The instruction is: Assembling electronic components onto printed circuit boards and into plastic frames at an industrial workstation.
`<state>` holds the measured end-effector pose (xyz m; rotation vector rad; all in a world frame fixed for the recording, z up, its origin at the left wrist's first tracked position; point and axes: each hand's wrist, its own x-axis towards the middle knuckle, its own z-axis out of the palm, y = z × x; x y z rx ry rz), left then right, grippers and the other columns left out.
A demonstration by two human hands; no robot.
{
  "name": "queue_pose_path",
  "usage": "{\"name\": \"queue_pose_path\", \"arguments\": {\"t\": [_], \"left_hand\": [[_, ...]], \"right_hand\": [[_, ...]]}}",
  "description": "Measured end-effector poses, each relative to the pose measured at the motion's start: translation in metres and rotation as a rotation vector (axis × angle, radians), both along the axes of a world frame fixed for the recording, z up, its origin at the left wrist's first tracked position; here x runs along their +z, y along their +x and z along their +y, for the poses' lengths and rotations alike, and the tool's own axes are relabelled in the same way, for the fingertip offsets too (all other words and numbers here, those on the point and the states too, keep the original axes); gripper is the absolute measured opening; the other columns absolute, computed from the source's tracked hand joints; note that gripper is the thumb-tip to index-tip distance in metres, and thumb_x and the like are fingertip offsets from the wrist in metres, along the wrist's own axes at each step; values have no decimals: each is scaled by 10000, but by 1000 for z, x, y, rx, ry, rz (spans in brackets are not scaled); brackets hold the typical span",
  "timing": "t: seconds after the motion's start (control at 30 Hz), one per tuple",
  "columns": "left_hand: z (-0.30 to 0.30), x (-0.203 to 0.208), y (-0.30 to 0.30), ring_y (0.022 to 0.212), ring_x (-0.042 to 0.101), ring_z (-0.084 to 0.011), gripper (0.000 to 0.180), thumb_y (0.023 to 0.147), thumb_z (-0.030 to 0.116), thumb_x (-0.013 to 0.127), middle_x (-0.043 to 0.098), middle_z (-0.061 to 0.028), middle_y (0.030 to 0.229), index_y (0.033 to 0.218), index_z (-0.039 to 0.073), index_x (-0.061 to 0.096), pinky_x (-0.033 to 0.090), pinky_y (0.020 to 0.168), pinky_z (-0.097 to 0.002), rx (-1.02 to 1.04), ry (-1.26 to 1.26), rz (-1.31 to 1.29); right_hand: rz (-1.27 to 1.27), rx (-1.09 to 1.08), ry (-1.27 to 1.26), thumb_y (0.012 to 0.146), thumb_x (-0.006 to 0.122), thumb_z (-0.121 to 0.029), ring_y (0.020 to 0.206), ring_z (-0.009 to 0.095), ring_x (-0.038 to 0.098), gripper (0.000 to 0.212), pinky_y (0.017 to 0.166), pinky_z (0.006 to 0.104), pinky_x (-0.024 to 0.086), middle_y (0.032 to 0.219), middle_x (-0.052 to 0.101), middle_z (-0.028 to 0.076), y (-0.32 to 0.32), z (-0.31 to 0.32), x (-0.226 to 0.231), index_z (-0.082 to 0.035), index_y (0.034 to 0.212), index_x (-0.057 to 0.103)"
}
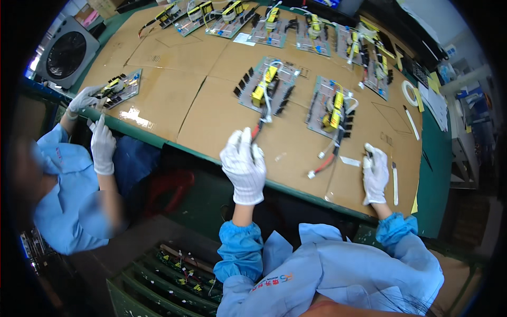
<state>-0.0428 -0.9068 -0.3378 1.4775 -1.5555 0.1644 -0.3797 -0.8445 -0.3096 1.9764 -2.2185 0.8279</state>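
Note:
My left hand [244,168], in a white glove, has its fingers closed around the end of a red and black cable [257,129]. That cable runs from a circuit board [280,87] with a yellow-wrapped transformer and black heat sinks. Right of it lies a second circuit board [330,111], its own red and black cable [328,160] stretched toward the table's front edge, a white connector at the tip. My right hand [375,175], also gloved, rests on the cardboard with curled fingers. Something small and dark shows at its fingertips, too hidden to name.
Several similar boards [227,20] line the back. White-handled tools [395,184] and a tape roll [409,93] lie right. At left, a co-worker's gloved hands [103,145] are by another board [124,89], near a fan [66,52]. A green slotted rack [142,285] stands below.

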Motion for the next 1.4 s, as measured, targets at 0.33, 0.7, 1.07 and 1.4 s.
{"name": "queue_pose_path", "arguments": {"t": [0.33,0.7,1.07,1.4], "left_hand": [[7,-23,-9,1145,536,-374,331,847,160,645,592,-172,1184,1132,4,582,423,1006,-458,63,17,6],[22,-50,-19,1222,503,-386,374,921,153,539,568,-209,1253,1250,-23,526,390,1068,-458,92,-98,-220],[31,-41,-24,1224,507,-372,358,934,151,525,577,-184,1265,1257,-1,544,394,1061,-448,90,-48,-158],[32,-38,-30,1248,486,-384,367,906,88,523,582,-199,1262,1257,-13,559,367,1076,-474,113,-1,-100]], "right_hand": [[62,210,-161,836,578,-96,927,307,633,321,748,424,541,1097,579,93,8,-1,-5,-118,1154,618],[204,288,-158,882,530,-160,793,270,663,280,613,430,551,1017,567,109,4,11,-14,-76,1141,594],[268,549,-166,819,551,-151,645,257,624,144,513,385,508,901,541,149,2,-11,-2,-42,915,549],[88,537,-112,840,583,-199,640,244,623,191,500,387,518,891,517,123,-7,-13,13,-53,963,573]]}}
